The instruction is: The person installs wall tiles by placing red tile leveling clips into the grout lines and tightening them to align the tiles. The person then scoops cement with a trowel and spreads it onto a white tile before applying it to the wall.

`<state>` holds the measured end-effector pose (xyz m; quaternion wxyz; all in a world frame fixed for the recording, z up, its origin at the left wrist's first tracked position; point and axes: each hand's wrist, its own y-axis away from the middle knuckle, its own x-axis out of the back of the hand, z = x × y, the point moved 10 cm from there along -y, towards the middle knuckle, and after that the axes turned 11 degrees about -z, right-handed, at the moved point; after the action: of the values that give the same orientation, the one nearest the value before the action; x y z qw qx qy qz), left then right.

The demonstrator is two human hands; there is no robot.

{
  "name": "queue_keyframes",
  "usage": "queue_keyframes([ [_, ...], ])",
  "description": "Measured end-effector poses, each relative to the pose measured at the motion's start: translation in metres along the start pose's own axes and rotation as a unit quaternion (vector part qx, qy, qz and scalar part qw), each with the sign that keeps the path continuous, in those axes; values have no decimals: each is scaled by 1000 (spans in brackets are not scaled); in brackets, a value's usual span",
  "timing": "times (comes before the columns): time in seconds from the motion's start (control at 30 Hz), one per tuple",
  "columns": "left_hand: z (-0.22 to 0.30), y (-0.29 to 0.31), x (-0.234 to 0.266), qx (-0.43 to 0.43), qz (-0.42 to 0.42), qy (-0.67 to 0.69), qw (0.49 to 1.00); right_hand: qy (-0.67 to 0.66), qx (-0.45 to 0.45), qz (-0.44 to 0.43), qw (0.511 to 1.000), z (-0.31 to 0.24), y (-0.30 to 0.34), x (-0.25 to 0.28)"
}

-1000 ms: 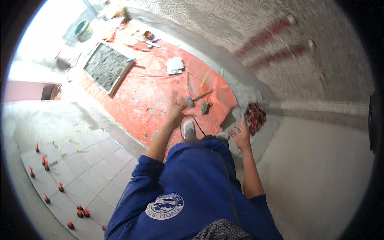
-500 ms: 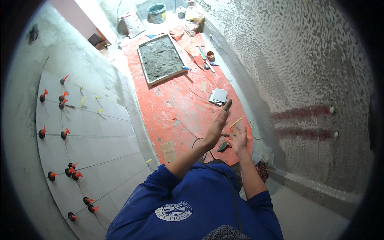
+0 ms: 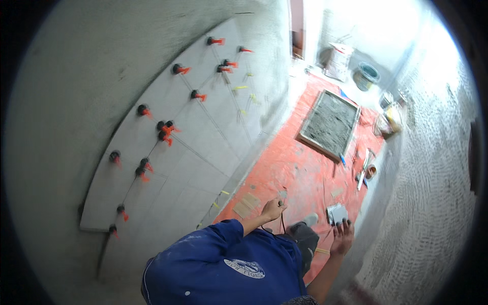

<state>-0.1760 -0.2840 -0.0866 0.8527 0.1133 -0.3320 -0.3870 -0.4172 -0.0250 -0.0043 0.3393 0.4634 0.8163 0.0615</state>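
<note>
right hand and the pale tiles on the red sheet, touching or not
Cannot tell. In the head view the right hand overlaps the near edge of the pale tiles, but looking down hides any height gap between them.

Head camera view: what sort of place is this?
Probably a room being tiled: pale tiles bear red clips, a tray holds grey mortar-like material, and orange-red sheeting lies underneath.

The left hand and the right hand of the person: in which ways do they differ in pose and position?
The left hand has its fingers curled in, while the right hand has them spread. The left hand is at a thin dark cord, whether gripping it is unclear; the right hand appears near the stack of tiles. Both stretch out in front of the blue sweatshirt.
</note>
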Motion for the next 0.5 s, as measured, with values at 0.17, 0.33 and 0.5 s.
queue_keyframes([
  [0.17,13,-17,34,47,122,36,991,40,-71,-81,993,4,-109,5],
  [0.33,77,-56,14,61,132,-9,989,63,-92,-82,990,-18,-207,57],
  [0.5,136,-87,4,34,127,33,991,88,-164,-15,982,0,-263,156],
])
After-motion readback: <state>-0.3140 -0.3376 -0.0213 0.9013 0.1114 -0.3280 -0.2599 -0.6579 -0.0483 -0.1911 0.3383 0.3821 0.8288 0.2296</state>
